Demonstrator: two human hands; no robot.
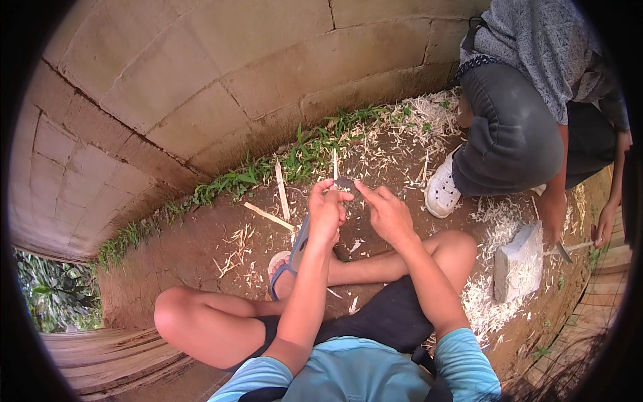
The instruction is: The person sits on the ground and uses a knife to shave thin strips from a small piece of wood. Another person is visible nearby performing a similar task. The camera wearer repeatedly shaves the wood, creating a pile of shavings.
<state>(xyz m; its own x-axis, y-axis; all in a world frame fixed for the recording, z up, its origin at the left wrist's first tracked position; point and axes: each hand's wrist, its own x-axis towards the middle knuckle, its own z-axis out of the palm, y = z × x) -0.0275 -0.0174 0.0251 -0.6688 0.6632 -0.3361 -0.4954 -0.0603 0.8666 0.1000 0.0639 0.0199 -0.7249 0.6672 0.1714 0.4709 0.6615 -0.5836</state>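
Observation:
My left hand [325,213] is closed, pinching one end of a small dark flat piece [345,182] that looks like a blade. At its other end, the extended index finger of my right hand [390,216] meets it, with the remaining fingers curled in. The right thumb is hidden. Just beyond my left fingertips a thin pale wood strip [335,161] points away from me; whether it is held or lies on the ground I cannot tell. Both hands hover above my crossed legs and a blue-strapped sandal [281,268].
Two pale wood strips [282,191] lie on the dirt ahead, among shavings. At right crouches another person [512,127] in a white clog [443,187], with a knife [564,252] by a whitish block [519,263]. A block wall [268,60] curves behind the grass.

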